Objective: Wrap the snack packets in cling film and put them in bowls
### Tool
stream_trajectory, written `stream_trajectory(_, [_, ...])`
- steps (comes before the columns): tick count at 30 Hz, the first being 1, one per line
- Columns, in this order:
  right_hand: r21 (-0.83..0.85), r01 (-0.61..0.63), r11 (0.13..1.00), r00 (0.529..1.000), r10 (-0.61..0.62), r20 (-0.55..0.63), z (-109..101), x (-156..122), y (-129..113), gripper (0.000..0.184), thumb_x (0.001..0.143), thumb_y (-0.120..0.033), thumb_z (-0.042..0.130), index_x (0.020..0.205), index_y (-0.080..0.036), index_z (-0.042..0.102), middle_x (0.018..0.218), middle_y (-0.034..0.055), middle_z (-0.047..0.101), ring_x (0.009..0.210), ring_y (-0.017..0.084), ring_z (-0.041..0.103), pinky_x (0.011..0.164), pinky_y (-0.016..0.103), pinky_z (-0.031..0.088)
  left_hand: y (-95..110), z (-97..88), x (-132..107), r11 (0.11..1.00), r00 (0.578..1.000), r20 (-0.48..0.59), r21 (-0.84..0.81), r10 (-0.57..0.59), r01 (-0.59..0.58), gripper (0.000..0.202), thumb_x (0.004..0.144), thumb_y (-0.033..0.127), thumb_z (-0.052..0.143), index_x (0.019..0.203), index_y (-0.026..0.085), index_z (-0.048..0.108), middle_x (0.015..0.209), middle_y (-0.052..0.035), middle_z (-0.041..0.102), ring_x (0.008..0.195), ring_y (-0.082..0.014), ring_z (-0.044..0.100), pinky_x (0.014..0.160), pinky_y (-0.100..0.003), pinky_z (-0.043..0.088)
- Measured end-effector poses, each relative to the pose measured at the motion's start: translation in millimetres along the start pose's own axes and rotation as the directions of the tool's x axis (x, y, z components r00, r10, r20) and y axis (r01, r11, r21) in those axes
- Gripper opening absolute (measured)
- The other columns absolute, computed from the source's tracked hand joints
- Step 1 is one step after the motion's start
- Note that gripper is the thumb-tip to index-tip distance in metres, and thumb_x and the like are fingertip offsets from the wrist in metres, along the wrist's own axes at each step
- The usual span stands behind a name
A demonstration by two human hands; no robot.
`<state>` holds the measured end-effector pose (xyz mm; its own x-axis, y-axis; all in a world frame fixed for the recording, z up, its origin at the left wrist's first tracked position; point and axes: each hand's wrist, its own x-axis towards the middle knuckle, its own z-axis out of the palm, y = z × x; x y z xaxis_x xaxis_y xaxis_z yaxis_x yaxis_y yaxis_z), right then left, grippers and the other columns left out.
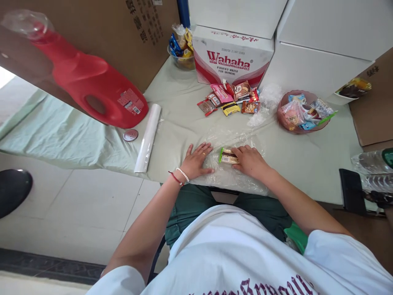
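A small wrapped snack bar [227, 156] with green ends lies on a sheet of clear plastic film [242, 180] near the table's front edge. Over its right end are the fingers of my right hand [251, 162], closed on it. My left hand [197, 161] lies flat with fingers spread, at the left edge of the film, apart from the bar. Farther back, several packaged snacks [231, 108] are heaped in front of a Wahaha water box [230, 57].
Left stand a roll of film [147, 139], a round lid [130, 135] and a big red jug [101, 86]. A pink bowl of snacks [281, 119] and crumpled plastic [267, 102] are at right. Another snack bowl [184, 63] sits behind. Plastic bottles [374, 162] and a black phone-like object [351, 190] lie far right.
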<state>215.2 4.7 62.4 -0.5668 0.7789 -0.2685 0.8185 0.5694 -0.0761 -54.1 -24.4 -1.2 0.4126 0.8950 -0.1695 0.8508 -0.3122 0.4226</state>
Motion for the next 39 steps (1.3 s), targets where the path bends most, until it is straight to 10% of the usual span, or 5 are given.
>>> stream_trajectory(16, [0.225, 0.071, 0.972, 0.99, -0.041, -0.136, 9.0, 14.8, 15.7, 0.055, 0.094, -0.032, 0.069, 0.144, -0.017, 0.054, 0.143, 0.0185, 0.057, 0.123, 0.036, 0.052, 0.098, 0.048, 0.047, -17.5, -1.8, -22.2, 0.958, 0.972, -0.233, -0.275, 0.016, -0.082, 0.082, 0.089, 0.048, 0.067, 0.162, 0.027, 0.036, 0.175, -0.0139, 0.02, 0.162, -0.0324, 0.021, 0.129, -0.059, 0.021])
stream_trajectory(22, [0.376, 0.345, 0.86, 0.886, -0.167, -0.432, 34.3, -52.6, 38.5, 0.048, 0.102, -0.042, 0.06, 0.145, -0.022, 0.054, 0.141, 0.0169, 0.057, 0.121, 0.031, 0.056, 0.105, 0.052, 0.05, -9.3, 2.1, -54.6, 0.967, 0.948, -0.302, -0.194, 0.1, -0.163, 0.057, 0.089, 0.016, 0.051, 0.142, 0.031, 0.06, 0.16, -0.0041, 0.053, 0.161, -0.028, 0.024, 0.13, -0.063, 0.018])
stream_trajectory(26, [0.388, 0.309, 0.868, 0.9, -0.136, -0.413, 67.8, -106.3, 38.2, 0.056, 0.098, -0.045, 0.067, 0.148, -0.023, 0.053, 0.145, 0.0174, 0.056, 0.128, 0.033, 0.053, 0.106, 0.056, 0.052, 7.9, 10.6, -66.9, 0.952, 0.945, -0.233, -0.146, 0.231, -0.269, 0.062, 0.087, 0.03, 0.065, 0.148, 0.027, 0.055, 0.159, -0.0096, 0.053, 0.159, -0.0322, 0.03, 0.13, -0.064, 0.014])
stream_trajectory(30, [0.425, 0.242, 0.872, 0.875, -0.007, -0.484, 92.7, -124.5, 35.0, 0.029, 0.103, -0.029, 0.059, 0.13, -0.024, 0.066, 0.134, 0.0149, 0.064, 0.122, 0.029, 0.059, 0.1, 0.051, 0.056, 10.9, 17.6, -66.4, 0.945, 0.951, -0.22, -0.197, 0.219, -0.263, 0.022, 0.096, 0.031, 0.06, 0.113, 0.028, 0.073, 0.139, -0.0069, 0.07, 0.146, -0.0281, 0.052, 0.128, -0.062, 0.023])
stream_trajectory(39, [0.488, 0.046, 0.872, 0.953, 0.108, -0.284, 28.4, -58.5, 83.4, 0.035, 0.106, -0.032, 0.043, 0.116, -0.019, 0.074, 0.102, 0.0088, 0.077, 0.093, 0.023, 0.068, 0.086, 0.036, 0.053, -3.8, -32.4, 15.4, 0.906, 0.965, -0.241, -0.424, -0.103, -0.01, 0.026, 0.092, 0.046, 0.059, 0.096, 0.024, 0.072, 0.106, -0.0053, 0.079, 0.102, -0.0235, 0.072, 0.104, -0.043, 0.055])
